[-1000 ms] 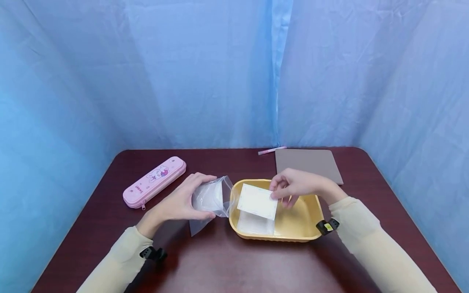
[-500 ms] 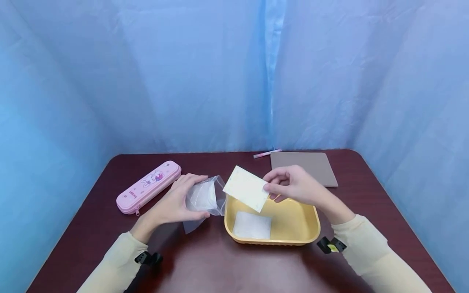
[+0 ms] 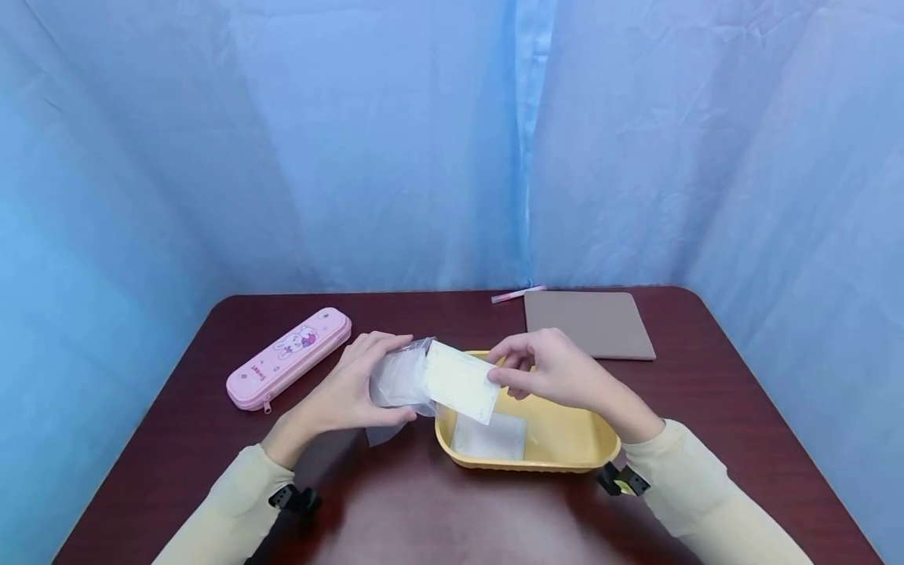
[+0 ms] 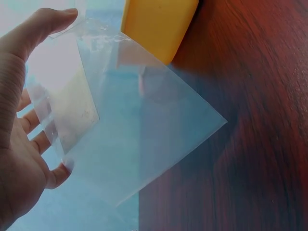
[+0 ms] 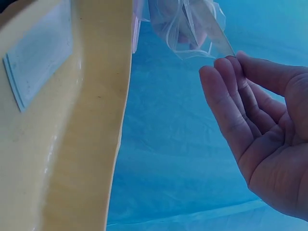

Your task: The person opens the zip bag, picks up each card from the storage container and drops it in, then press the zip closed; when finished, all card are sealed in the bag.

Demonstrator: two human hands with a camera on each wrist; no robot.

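Note:
My left hand [image 3: 353, 392] holds a clear plastic zip bag [image 3: 399, 382] just left of a yellow tray [image 3: 565, 447], thumb and fingers curled round its mouth. The bag [image 4: 134, 134] hangs over the dark table. My right hand [image 3: 544, 369] pinches a white flat packet [image 3: 459, 380] by its right edge, with the packet's left end at the bag's mouth. A second white packet [image 3: 490, 436] lies flat in the tray. In the right wrist view the bag [image 5: 192, 29] shows beyond my fingertips [image 5: 226, 72], beside the tray wall [image 5: 96, 120].
A pink pencil case [image 3: 289, 357] with a rabbit print lies at the back left. A brown flat pad [image 3: 589, 323] and a pink pen [image 3: 518, 294] lie at the back right. Blue curtains close in the dark red table [image 3: 452, 510].
My right hand lifted a white packet out of the tray and carried it left to the bag's mouth. My left hand kept holding the bag.

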